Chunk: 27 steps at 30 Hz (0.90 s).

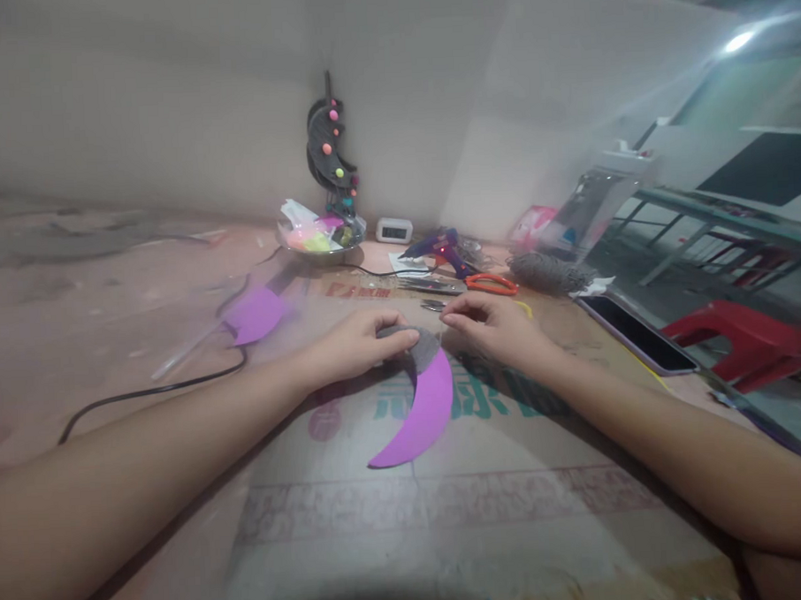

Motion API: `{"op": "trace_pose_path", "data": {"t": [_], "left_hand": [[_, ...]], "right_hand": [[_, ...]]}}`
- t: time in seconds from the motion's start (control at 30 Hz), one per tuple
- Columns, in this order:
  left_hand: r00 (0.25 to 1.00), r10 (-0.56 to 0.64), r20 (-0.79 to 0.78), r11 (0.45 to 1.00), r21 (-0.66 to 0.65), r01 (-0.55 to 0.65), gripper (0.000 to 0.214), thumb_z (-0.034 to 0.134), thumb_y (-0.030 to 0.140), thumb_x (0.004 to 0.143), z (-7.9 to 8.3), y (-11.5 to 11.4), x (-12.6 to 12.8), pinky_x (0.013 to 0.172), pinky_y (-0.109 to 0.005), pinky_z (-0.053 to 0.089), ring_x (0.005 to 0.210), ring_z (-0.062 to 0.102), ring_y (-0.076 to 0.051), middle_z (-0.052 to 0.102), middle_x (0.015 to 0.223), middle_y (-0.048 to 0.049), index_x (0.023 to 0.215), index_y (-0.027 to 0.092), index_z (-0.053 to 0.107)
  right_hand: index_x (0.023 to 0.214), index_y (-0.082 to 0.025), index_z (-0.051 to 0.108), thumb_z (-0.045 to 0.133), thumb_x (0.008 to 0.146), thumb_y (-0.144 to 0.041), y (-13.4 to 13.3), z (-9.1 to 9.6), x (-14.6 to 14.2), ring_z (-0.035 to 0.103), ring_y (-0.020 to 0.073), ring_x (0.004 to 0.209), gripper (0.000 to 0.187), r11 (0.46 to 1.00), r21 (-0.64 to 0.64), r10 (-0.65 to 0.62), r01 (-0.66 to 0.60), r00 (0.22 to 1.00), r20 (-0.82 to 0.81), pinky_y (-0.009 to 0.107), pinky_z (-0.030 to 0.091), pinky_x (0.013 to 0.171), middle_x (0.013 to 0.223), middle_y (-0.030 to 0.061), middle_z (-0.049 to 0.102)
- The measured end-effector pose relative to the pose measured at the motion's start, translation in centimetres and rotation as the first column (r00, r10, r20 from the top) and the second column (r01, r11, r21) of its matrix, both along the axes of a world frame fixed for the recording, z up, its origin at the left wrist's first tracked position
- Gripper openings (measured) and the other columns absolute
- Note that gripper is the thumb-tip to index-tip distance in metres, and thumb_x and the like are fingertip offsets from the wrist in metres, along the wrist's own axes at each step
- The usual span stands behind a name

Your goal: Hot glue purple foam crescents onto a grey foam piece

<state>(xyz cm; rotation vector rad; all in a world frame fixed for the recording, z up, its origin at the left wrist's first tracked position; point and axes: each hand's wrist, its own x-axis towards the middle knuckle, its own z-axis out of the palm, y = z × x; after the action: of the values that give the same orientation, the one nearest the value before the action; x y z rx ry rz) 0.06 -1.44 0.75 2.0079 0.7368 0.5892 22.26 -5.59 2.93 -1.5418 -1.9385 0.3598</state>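
Observation:
My left hand (363,344) pinches the upper end of a purple crescent-shaped cutout (433,413), thumb on top. Grey yarn (427,347) covers that end, while the lower part stays bare purple and curves to a point at the lower left. Just right of it, my right hand (498,329) is closed in a pinch, apart from the crescent. Whatever lies between its fingertips is too fine to make out. Both hands are over a printed cardboard sheet (449,501).
Behind my hands lie orange-handled scissors (491,284), a glue gun (442,249) and a small clock (394,230). A bowl (322,250) and a decorated grey crescent (331,148) stand near the wall. Grey yarn bundle (549,274) and phone (634,332) are rightward; a black cable (158,388) runs left.

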Motion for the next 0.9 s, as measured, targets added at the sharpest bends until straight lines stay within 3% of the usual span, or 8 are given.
{"op": "trace_pose_path", "data": {"t": [0.13,0.23,0.3,0.37,0.43,0.57,0.73,0.9], "left_hand": [[0.999,0.0,0.043,0.999,-0.039,0.002,0.033,0.052,0.048,0.085,0.0,0.0,0.1,0.055,-0.023,0.04,0.062,0.054,-0.012,0.06,0.07,-0.0006,0.076,0.017,0.058],[0.994,0.039,0.101,0.995,-0.097,-0.029,0.033,0.052,0.048,0.085,-0.1,0.2,0.2,0.051,-0.021,0.036,0.057,0.05,-0.01,0.059,0.067,0.0,0.074,0.017,0.055],[0.985,0.105,0.139,0.986,-0.141,-0.085,0.034,0.052,0.049,0.085,-0.2,0.3,0.2,0.049,-0.021,0.034,0.053,0.047,-0.009,0.056,0.062,0.0015,0.072,0.017,0.052],[0.969,0.177,0.171,0.973,-0.178,-0.146,0.035,0.053,0.05,0.085,-0.3,0.4,0.2,0.048,-0.021,0.033,0.051,0.044,-0.008,0.051,0.058,0.0035,0.071,0.018,0.048],[0.953,0.227,0.201,0.963,-0.191,-0.189,0.036,0.053,0.05,0.085,-0.3,0.5,0.2,0.048,-0.021,0.032,0.05,0.042,-0.008,0.048,0.057,0.0047,0.071,0.018,0.047],[0.932,0.271,0.239,0.96,-0.137,-0.244,0.035,0.053,0.048,0.085,-0.2,0.5,0.1,0.051,-0.021,0.033,0.053,0.043,-0.009,0.047,0.059,0.0048,0.07,0.018,0.047],[0.941,0.277,0.193,0.96,-0.098,-0.262,0.034,0.053,0.05,0.084,-0.1,0.2,0.2,0.05,-0.021,0.033,0.052,0.043,-0.009,0.049,0.06,0.0044,0.074,0.018,0.05],[0.97,0.194,0.148,0.978,-0.103,-0.18,0.038,0.051,0.054,0.084,-0.4,0.1,0.3,0.047,-0.021,0.033,0.052,0.043,-0.009,0.049,0.06,0.0036,0.074,0.018,0.051]], "right_hand": [[0.088,-0.019,0.068,0.057,0.084,-0.029,0.4,-0.7,0.2,0.06,0.0178,0.078,0.016,0.998,-0.033,0.054,-0.054,0.999,0.006,0.031,0.046,0.072,0.088,0.0045,0.069],[0.109,-0.02,0.062,0.055,0.083,-0.023,0.8,-1.2,0.6,0.059,0.017,0.083,0.027,0.994,0.05,0.103,-0.102,0.995,-0.015,0.032,0.047,0.075,0.11,0.0072,0.064],[0.116,-0.02,0.056,0.054,0.084,-0.023,0.9,-1.0,0.8,0.058,0.0158,0.082,0.032,0.988,0.142,0.077,-0.063,0.992,-0.095,0.031,0.047,0.074,0.118,0.0087,0.058],[0.109,-0.02,0.054,0.052,0.086,-0.027,0.6,-0.5,0.8,0.056,0.0144,0.075,0.024,0.984,0.179,0.029,0.009,0.977,-0.21,0.029,0.046,0.069,0.107,0.0072,0.06],[0.094,-0.019,0.055,0.05,0.089,-0.034,0.1,0.0,0.5,0.053,0.0132,0.067,0.017,0.99,0.141,0.012,0.029,0.959,-0.284,0.026,0.043,0.062,0.084,0.0028,0.059],[0.073,-0.018,0.056,0.045,0.091,-0.047,-0.9,-0.1,-0.7,0.046,0.0108,0.054,0.036,0.996,-0.043,0.06,-0.079,0.939,-0.338,0.024,0.039,0.054,0.059,-0.0024,0.049],[0.079,-0.017,0.061,0.056,0.084,-0.05,-1.2,-1.3,-1.9,0.05,0.0111,0.059,0.034,0.96,-0.182,0.115,-0.211,0.896,-0.429,0.023,0.041,0.054,0.068,-0.0006,0.057],[0.084,-0.017,0.065,0.063,0.079,-0.05,-1.2,-1.6,-1.9,0.056,0.0129,0.064,0.033,0.954,-0.211,0.071,-0.213,0.845,-0.529,0.025,0.045,0.059,0.076,0.0012,0.064]]}}
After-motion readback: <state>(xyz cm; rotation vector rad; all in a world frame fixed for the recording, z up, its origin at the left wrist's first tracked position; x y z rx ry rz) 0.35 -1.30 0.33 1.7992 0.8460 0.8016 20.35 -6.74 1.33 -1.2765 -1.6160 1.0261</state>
